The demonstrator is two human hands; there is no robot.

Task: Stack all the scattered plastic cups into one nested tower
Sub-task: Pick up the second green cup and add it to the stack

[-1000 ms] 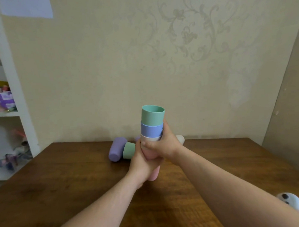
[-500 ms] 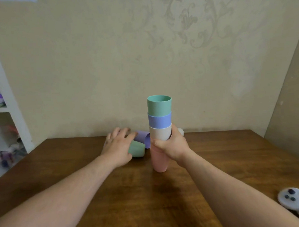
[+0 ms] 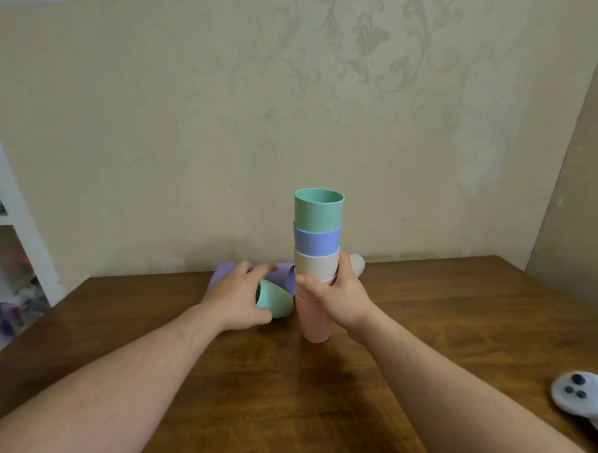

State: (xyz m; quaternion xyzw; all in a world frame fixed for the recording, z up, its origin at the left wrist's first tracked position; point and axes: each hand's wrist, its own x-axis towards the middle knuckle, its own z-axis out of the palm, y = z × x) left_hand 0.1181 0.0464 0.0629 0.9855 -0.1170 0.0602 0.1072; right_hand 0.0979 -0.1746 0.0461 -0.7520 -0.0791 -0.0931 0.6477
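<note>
A nested tower of cups [image 3: 317, 239] stands upright on the wooden table [image 3: 298, 390]: pink at the bottom, then beige, blue and green on top. My right hand [image 3: 334, 293] grips it around the pink and beige cups. My left hand [image 3: 237, 297] curls around a green cup [image 3: 277, 301] lying on its side just left of the tower. Behind that hand lie a purple cup [image 3: 288, 278] and part of another purple cup [image 3: 221, 274]. A white cup [image 3: 357, 263] lies behind the tower, mostly hidden.
A white game controller [image 3: 586, 402] rests at the table's front right corner. A white shelf unit [image 3: 7, 239] with toys stands at the left. The wall runs along the table's far edge, and a beige panel closes the right side.
One second ago both hands held the tower above the table. It now stands on the table in my right hand, and my left hand has reached left and closed around the lying green cup.
</note>
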